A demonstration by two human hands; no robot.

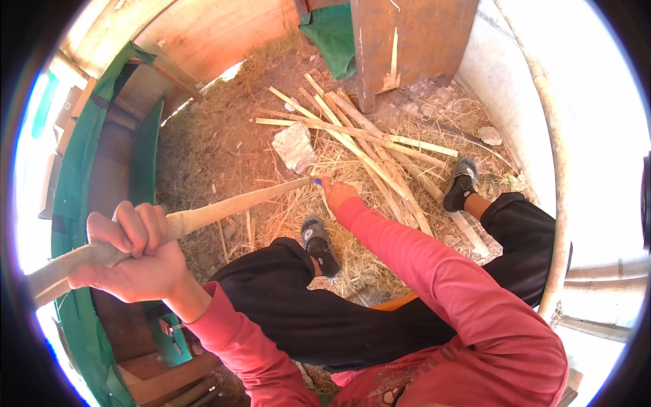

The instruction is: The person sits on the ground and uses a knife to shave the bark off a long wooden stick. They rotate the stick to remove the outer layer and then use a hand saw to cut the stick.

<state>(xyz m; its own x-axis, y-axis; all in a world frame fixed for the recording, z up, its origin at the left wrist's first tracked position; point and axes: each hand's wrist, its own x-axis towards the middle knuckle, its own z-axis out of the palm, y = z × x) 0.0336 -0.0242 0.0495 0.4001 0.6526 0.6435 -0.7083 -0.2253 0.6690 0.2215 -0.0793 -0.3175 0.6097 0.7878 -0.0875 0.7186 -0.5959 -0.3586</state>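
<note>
A long pale bamboo pole [244, 201] slants across in front of me, its near end rising toward the left edge of the picture. My left hand [139, 254] is closed round its thicker near part, fingers over the top and thumb beneath. At the far, thinner end, my right hand [337, 192] is closed beside the pole. A small blue object [318, 182] pokes out between its fingers and touches the bamboo; most of it is hidden, so its kind is unclear. Just past that end, a pale rock [294, 147] rests on the ground.
Split bamboo strips [366, 139] lie piled between my feet and a brown wooden panel [415, 47]. Straw and shavings [285, 220] cover the dirt. A curved pole [553, 136] stands on the right. Green sheeting [76, 197] lines a wooden frame on the left.
</note>
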